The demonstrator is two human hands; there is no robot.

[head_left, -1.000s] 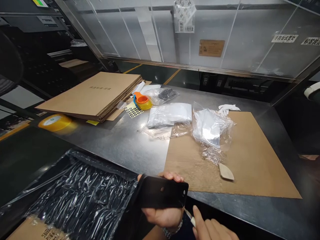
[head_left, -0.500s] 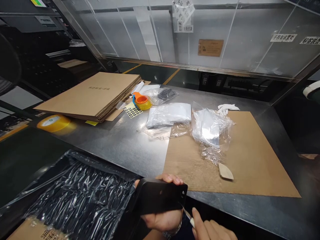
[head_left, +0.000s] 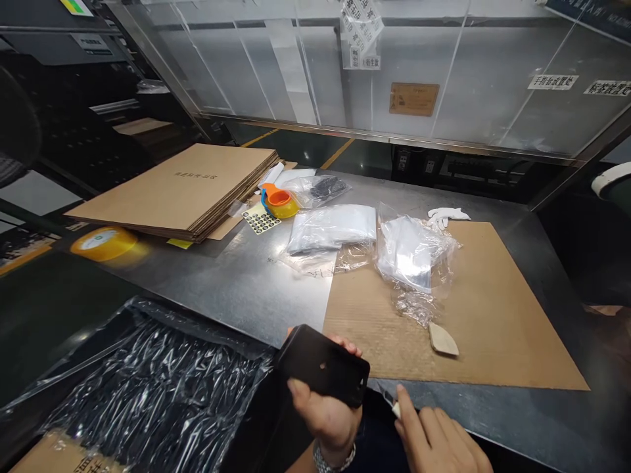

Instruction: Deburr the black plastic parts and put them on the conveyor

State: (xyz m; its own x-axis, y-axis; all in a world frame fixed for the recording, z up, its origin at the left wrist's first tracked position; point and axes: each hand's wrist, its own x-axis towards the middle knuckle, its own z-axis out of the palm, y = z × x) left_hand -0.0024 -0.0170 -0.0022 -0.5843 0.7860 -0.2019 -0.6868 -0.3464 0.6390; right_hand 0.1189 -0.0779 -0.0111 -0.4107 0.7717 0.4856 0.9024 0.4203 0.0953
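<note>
A black phone case (head_left: pixel 320 371) rests tilted in my left hand (head_left: pixel 328 417), its hollow inner side facing me. The thumb grips its near edge and the fingers curl round the far one. A small round hole shows in its middle, and a camera cut-out lies at the right end. My right hand (head_left: pixel 434 440) is closed on a small craft knife (head_left: pixel 392 399) with a pale handle. Its thin metal blade points up and left, a short way from the case and not touching it. Most of the handle is hidden by the fingers.
On the metal table (head_left: pixel 236 295) lie stacked flat cardboard (head_left: pixel 197 184), yellow tape (head_left: pixel 103 243), an orange tape dispenser (head_left: pixel 279 197), clear plastic bags (head_left: pixel 335 226), a white glove (head_left: pixel 446 215) and a beige wedge-shaped piece (head_left: pixel 442 339) on a cardboard sheet (head_left: pixel 493 309). A black-lined box (head_left: pixel 162 387) stands front left.
The case has turned in my left hand, its inner side now tipped up more and its right end lower. My right hand and the knife have moved right, away from the case edge.
</note>
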